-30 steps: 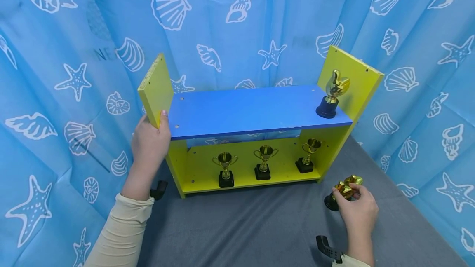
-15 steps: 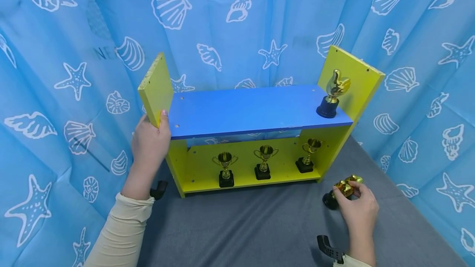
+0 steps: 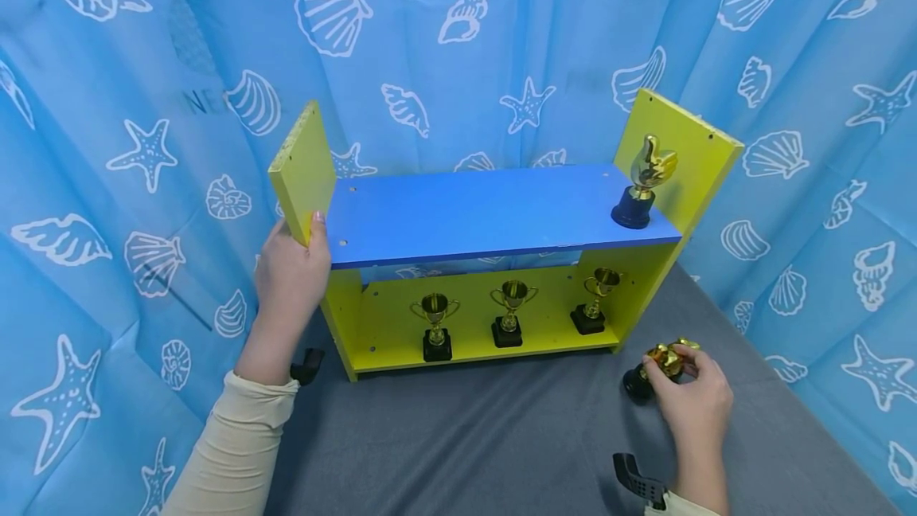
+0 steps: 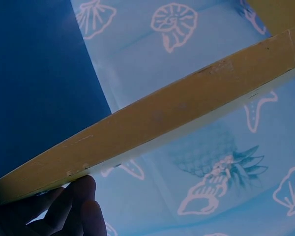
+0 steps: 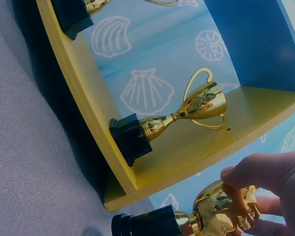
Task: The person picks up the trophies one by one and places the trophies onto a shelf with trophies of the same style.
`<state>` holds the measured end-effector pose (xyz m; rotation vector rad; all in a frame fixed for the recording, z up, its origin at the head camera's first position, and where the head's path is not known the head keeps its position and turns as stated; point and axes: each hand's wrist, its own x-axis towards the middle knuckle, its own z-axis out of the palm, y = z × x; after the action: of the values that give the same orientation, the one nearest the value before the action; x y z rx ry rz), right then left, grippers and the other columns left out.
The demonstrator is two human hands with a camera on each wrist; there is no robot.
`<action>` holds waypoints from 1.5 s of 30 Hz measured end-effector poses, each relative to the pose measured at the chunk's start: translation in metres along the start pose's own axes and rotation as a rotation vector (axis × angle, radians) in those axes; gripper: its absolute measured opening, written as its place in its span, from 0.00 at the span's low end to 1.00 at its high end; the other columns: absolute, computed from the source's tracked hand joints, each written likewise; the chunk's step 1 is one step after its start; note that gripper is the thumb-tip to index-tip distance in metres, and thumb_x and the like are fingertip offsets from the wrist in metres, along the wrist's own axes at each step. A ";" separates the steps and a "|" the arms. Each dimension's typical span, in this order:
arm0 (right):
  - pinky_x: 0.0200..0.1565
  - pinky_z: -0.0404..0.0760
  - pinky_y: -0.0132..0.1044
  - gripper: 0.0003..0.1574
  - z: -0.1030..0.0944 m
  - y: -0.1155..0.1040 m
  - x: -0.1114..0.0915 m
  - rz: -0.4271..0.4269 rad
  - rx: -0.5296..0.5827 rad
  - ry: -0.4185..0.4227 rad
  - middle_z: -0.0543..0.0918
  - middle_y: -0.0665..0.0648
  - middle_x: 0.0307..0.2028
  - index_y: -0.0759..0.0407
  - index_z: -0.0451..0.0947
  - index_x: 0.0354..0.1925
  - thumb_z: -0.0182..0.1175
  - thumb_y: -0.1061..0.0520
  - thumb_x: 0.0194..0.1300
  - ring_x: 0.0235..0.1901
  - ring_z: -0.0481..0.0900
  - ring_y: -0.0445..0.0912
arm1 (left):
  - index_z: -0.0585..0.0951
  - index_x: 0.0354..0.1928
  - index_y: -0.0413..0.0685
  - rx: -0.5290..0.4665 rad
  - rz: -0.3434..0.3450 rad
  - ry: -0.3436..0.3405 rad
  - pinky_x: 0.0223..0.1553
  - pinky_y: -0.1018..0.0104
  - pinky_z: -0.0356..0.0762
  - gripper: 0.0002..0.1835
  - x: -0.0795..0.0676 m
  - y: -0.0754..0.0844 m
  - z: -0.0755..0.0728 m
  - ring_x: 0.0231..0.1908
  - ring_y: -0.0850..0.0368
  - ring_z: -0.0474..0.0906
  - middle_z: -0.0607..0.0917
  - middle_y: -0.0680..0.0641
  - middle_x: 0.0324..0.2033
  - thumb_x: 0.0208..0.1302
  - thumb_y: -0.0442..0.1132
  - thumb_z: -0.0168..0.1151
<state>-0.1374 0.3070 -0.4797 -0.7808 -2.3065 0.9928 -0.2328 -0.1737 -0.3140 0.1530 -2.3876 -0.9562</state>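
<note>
My left hand (image 3: 292, 273) grips the front edge of the yellow left side panel (image 3: 304, 170) of a small shelf unit, thumb on the inner face. In the left wrist view its fingertips (image 4: 83, 189) press the panel's outer side. At the right, my right hand (image 3: 693, 400) pinches the gold top of a trophy (image 5: 216, 211) with a round black base, beside the shelf's lower right corner; its fingers partly hide the top. On the blue shelf board (image 3: 473, 209) stands a gold thumbs-up trophy (image 3: 645, 181) on a black base, by the right panel (image 3: 680, 158).
Three gold two-handled cup trophies stand along the yellow bottom board (image 3: 473, 349): a left cup (image 3: 435, 325), a middle cup (image 3: 510, 313) and a right cup (image 3: 597, 301). Grey cloth (image 3: 458, 444) covers the table. A blue seashell curtain (image 3: 458, 62) hangs behind and at both sides.
The trophy in my right hand has tilted slightly, its black base shifting a little left and up. My left hand holds the panel as before.
</note>
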 end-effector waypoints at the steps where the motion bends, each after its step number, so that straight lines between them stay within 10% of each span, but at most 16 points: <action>1: 0.55 0.70 0.59 0.36 -0.001 -0.001 0.000 0.000 0.008 0.004 0.76 0.67 0.59 0.61 0.75 0.60 0.69 0.44 0.58 0.56 0.75 0.62 | 0.74 0.51 0.44 -0.001 0.001 0.000 0.33 0.51 0.75 0.31 0.000 0.000 0.000 0.36 0.43 0.81 0.80 0.41 0.40 0.72 0.65 0.39; 12: 0.33 0.65 0.23 0.36 -0.006 -0.011 -0.002 -0.019 0.057 0.060 0.80 0.62 0.54 0.59 0.76 0.58 0.72 0.45 0.55 0.53 0.77 0.55 | 0.74 0.51 0.44 -0.015 -0.002 0.003 0.32 0.51 0.74 0.31 -0.001 0.000 0.000 0.36 0.42 0.81 0.81 0.41 0.40 0.72 0.65 0.40; 45: 0.34 0.66 0.16 0.34 -0.016 -0.030 -0.005 -0.052 0.139 0.136 0.82 0.57 0.50 0.56 0.80 0.54 0.74 0.43 0.52 0.44 0.75 0.44 | 0.73 0.49 0.46 0.011 -0.001 -0.006 0.27 0.56 0.75 0.32 0.000 0.000 0.000 0.33 0.44 0.80 0.78 0.42 0.36 0.71 0.67 0.36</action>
<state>-0.1329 0.2945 -0.4475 -0.7062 -2.1069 1.0315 -0.2327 -0.1736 -0.3146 0.1559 -2.3989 -0.9460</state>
